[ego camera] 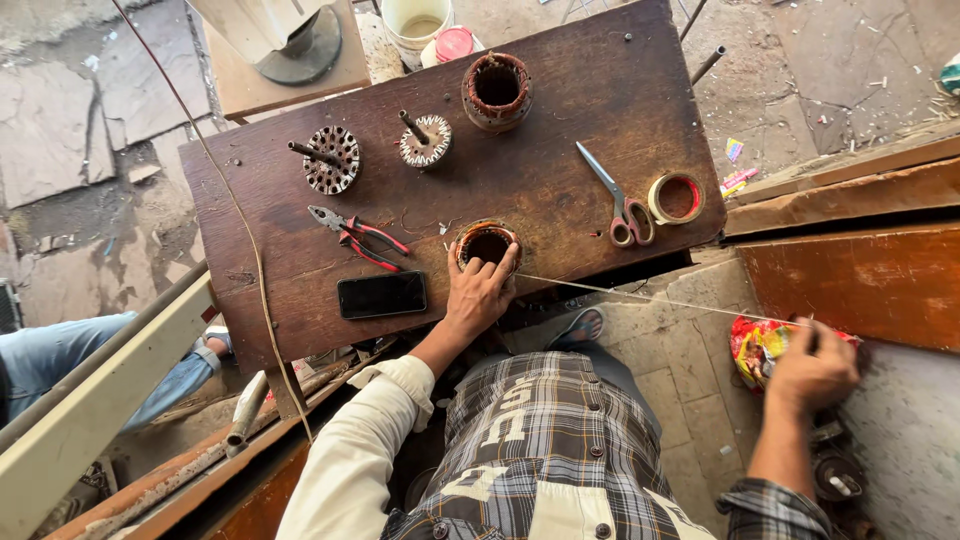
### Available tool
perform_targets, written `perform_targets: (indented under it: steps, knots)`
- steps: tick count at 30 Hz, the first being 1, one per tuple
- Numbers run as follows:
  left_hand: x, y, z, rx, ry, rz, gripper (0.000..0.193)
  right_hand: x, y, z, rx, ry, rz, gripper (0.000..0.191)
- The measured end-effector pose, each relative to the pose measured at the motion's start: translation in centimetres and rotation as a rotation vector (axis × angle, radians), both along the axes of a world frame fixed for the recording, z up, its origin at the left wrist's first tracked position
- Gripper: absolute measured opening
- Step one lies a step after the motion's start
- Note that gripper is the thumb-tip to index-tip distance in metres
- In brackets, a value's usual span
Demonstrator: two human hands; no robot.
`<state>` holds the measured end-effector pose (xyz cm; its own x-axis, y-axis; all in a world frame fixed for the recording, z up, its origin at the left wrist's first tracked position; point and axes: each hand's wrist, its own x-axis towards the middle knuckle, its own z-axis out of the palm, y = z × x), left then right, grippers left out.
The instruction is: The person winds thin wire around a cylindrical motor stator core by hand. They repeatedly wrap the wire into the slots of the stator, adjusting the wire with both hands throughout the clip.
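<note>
My left hand grips a round motor stator with copper windings at the near edge of a dark wooden table. A thin pale thread runs taut from the stator across to my right hand, which pinches its far end low on the right, beside a red and yellow packet. My fingers hide the thread's end.
On the table lie red-handled pliers, a black phone, scissors, a tape roll, two rotors and a second stator. Another person's jeans-clad leg is at left. A wooden board stands right.
</note>
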<state>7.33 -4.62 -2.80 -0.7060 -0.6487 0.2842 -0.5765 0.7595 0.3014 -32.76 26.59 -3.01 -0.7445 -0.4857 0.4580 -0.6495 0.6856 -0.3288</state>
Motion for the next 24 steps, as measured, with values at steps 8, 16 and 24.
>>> perform_targets:
  steps: [8, 16, 24]
  knots:
    - [-5.0, 1.3, 0.2, -0.017, -0.063, -0.01, 0.067, -12.5, 2.3, 0.2, -0.436, 0.004, 0.185, 0.007]
    - [-10.8, 3.5, 1.2, 0.007, -0.118, 0.037, 0.068, -4.1, -15.9, -1.0, -0.989, -1.786, 0.114, 0.01]
    - [-12.2, 4.6, 1.0, -0.044, -0.162, 0.108, 0.067, 8.8, -23.0, 0.9, -0.624, -2.16, 0.323, 0.01]
